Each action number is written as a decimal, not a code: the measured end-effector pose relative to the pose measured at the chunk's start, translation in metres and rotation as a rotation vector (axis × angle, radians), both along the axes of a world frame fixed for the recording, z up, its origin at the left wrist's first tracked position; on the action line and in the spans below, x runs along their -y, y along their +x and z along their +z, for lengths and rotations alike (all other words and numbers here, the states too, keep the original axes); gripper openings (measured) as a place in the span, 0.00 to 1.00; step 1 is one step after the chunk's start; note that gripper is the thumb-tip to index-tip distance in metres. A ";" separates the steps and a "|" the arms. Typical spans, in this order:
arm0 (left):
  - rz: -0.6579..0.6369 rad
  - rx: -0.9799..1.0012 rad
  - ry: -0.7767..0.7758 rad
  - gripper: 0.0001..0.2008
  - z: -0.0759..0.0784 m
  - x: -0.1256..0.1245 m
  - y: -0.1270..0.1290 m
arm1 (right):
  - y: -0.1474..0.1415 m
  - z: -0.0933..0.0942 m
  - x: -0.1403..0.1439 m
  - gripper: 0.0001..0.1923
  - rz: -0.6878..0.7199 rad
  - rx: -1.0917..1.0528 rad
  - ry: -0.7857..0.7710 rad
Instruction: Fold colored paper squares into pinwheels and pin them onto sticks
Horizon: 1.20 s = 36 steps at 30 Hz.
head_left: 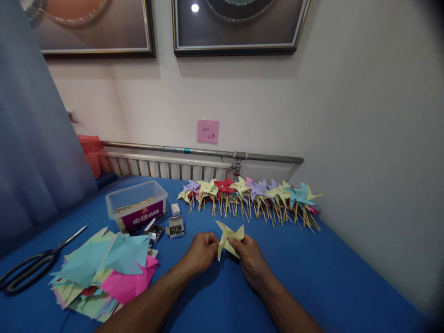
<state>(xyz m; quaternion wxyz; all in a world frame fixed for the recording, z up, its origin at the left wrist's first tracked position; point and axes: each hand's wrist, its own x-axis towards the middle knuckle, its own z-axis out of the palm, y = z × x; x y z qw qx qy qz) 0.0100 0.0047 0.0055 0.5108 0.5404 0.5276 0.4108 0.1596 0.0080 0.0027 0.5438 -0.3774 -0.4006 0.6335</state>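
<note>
A pale yellow paper pinwheel is folded into its star shape above the blue table. My right hand grips it at the middle and right side, thumb across the front. Just left of its blades is my left hand, with fingers pinched together; whatever they hold, if anything, is too small to make out. Beyond that hand stands a small open box of metal pins. A second open pin box sits to its left, near a pile of cut coloured paper sheets.
Finished pinwheels on sticks lie in a long row at the back right. A clear plastic tub with thin sticks and a small white box stand at the back left. Large black scissors lie far left on the blue tabletop.
</note>
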 end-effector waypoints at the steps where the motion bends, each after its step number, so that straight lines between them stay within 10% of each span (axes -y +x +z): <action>1: -0.002 -0.002 0.005 0.09 0.000 0.000 0.000 | 0.000 0.000 0.000 0.20 -0.001 0.000 0.000; 36: -0.007 -0.039 0.013 0.07 -0.004 -0.002 0.000 | 0.000 -0.002 -0.001 0.18 0.011 0.013 0.010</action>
